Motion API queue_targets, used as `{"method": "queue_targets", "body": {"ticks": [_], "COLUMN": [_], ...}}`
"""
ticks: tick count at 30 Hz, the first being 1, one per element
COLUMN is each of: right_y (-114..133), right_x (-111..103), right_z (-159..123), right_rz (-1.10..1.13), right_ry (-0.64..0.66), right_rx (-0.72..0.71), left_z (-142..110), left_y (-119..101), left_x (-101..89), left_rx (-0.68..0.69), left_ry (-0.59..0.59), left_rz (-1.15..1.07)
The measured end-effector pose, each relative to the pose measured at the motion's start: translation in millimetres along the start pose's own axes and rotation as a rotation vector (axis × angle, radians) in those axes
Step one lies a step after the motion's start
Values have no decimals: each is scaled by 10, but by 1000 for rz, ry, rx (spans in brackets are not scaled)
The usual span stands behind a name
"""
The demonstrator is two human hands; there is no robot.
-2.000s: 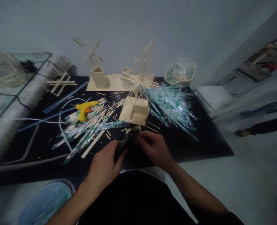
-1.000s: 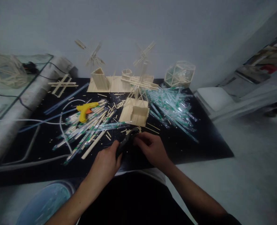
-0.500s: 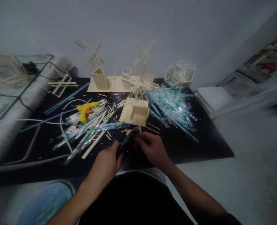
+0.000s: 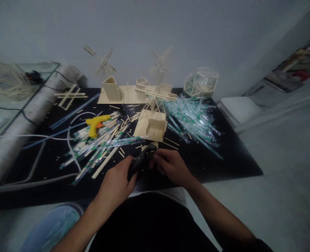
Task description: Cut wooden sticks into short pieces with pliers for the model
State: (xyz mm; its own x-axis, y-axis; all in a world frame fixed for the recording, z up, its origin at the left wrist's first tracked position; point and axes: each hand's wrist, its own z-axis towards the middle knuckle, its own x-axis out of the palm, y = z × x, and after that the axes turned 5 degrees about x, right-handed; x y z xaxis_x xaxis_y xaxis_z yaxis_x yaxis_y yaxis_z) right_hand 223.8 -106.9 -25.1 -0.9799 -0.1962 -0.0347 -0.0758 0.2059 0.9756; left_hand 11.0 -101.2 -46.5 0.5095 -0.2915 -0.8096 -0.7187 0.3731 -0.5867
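Note:
My left hand (image 4: 118, 178) is wrapped round the handle of a black cutter (image 4: 140, 162), whose rounded head points away to the right. Close beside that head, my right hand (image 4: 172, 166) is closed in a pinch. A tiny pale bit shows at the cutter's head, but what the right fingers hold is hidden. Just beyond lie short cut wooden sticks (image 4: 152, 145). Behind them stands a wooden windmill model (image 4: 156, 127) on a flat base, its crossed blades raised on thin legs.
Left of centre, a yellow glue gun (image 4: 94, 126) rests on packaged wooden sticks (image 4: 102, 154), its white cord (image 4: 74, 157) looping leftward. Clear wrappers (image 4: 194, 115) are heaped at right. More windmill models (image 4: 112, 90) stand by the wall. A bucket (image 4: 52, 227) is below the table's near edge.
My left hand has shifted slightly left and toward me, and the cutter has turned a little with it. My right hand stays near the cutter's head with its fingers slightly lower.

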Motion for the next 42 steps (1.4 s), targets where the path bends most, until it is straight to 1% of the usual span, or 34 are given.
{"method": "queue_targets", "body": {"ticks": [3, 6, 11, 16, 22, 27, 29, 30, 32, 34, 35, 36, 38, 40, 42], "right_y": [-43, -89, -144, -162, -142, -160, -172, -179, -189, -196, -197, -198, -199, -204, -212], "right_x": [21, 53, 106, 117, 121, 133, 131, 128, 121, 112, 107, 102, 94, 88, 82], "right_z": [14, 29, 49, 60, 81, 99, 98, 95, 89, 84, 83, 83, 83, 83, 80], "right_rz": [-18, -85, -190, -221, -224, -222, -210, -194, -117, 6, 63, 103, 140, 152, 165], "right_ry": [-31, -78, -155, -164, -137, -138, -138, -133, -103, -50, -25, -8, 2, -4, -3], "right_rx": [-43, -95, -120, -127, -128, -92, -72, -58, -21, 28, 48, 62, 74, 73, 77], "left_z": [2, 1, -14, -27, -31, -42, -36, -29, -10, 12, 23, 32, 47, 58, 68], "left_y": [-12, -31, -48, -27, -21, 42, 90, 114, 157, 186, 195, 202, 207, 208, 207], "left_x": [16, 18, 10, 33, 0, 10, 3, -11, -62, -129, -160, -184, -202, -182, -149], "left_rx": [-23, -83, -127, -158, -158, -177, -203, -241, -385, -546, -603, -629, -615, -573, -541], "left_ry": [14, 56, 108, 113, 136, 102, 51, 27, 27, 115, 170, 216, 251, 238, 219], "left_rz": [5, 37, 23, 53, -51, -94, -211, -324, -664, -1071, -1250, -1395, -1573, -1647, -1676]}}
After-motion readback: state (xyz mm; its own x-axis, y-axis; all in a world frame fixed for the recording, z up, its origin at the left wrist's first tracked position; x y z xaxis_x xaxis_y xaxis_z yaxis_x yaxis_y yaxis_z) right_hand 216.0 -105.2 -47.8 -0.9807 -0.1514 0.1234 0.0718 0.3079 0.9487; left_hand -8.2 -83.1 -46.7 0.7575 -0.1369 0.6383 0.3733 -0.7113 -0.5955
